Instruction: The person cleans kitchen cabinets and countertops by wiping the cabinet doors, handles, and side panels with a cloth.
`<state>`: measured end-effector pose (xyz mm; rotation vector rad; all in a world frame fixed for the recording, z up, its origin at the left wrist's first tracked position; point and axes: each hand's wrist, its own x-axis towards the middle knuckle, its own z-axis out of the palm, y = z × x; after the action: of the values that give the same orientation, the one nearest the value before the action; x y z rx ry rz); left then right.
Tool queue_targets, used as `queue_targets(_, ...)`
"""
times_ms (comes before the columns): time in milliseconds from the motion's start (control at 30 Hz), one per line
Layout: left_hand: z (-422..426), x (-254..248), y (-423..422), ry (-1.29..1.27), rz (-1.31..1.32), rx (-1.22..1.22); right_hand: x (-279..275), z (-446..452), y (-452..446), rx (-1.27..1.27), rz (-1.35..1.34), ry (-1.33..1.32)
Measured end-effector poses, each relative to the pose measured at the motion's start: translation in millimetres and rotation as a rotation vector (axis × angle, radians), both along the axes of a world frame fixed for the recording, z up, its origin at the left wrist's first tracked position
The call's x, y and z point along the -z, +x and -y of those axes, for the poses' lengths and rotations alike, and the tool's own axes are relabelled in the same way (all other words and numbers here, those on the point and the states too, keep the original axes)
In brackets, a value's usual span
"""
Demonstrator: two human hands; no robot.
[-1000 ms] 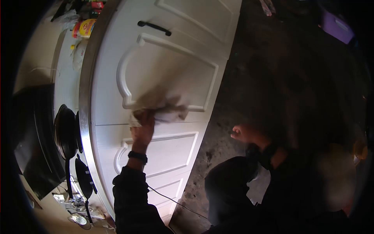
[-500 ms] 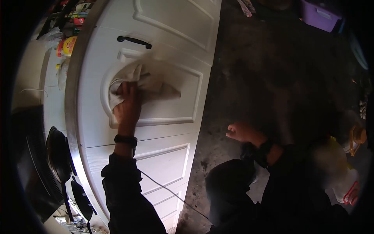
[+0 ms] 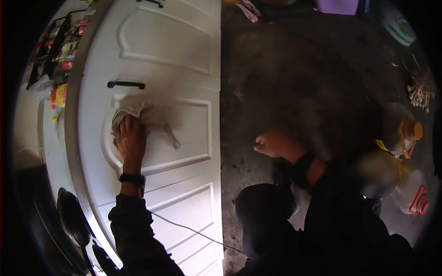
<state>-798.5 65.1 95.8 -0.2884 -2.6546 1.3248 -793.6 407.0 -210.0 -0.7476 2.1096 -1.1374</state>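
Note:
My left hand (image 3: 131, 139) presses a crumpled greyish cloth (image 3: 138, 110) against the raised panel of a white cabinet door (image 3: 184, 131), its fingers bent over the cloth. The cloth's loose end hangs off to the right of the hand. A black handle (image 3: 126, 84) sits on the same door, just above the cloth. My right hand (image 3: 276, 143) is curled closed over the dark floor, away from the cabinet, and nothing shows in it.
Dark pans (image 3: 71, 216) lie on the counter at the left, below a yellow-labelled jar (image 3: 61, 95). Large plastic bottles (image 3: 411, 191) stand on the floor (image 3: 294, 78) at the right. A purple bin (image 3: 337, 5) is at the top. A thin cable (image 3: 193, 230) crosses low.
The view has shifted along the cabinets, bringing another door and more bottles into sight. My left hand has moved with the cloth up onto the panel near the handle. My right hand stays curled.

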Motion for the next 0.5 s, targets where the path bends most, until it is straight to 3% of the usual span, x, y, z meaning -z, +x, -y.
queue_targets(133, 3, 101, -32, 0.01, 0.126, 0.007, 5, -6, 4, 0.037, 0.027, -0.001)
queue_targets(167, 0, 130, -30, 0.232, 0.169, 0.026, 10, -8, 3, 0.069, 0.012, -0.006)
queue_targets(233, 15, 189, -39, 0.283, 0.163, 0.162, 19, -13, -3, 0.138, -0.027, -0.013)
queue_targets(333, -14, 238, -26, 0.209, 0.577, -0.478, 10, -16, -11, 0.108, 0.037, 0.101)
queue_targets(367, 31, 282, -7, 0.38, 0.321, 0.107, 11, -16, -12, 0.115, 0.015, 0.092)
queue_targets(433, 9, 279, 14, 0.451, 0.383, 0.116, 13, -18, -9, 0.123, -0.019, 0.069)
queue_targets(500, 15, 282, 44, 0.616, 0.474, -0.042, 16, -22, -12, 0.132, 0.032, 0.044)
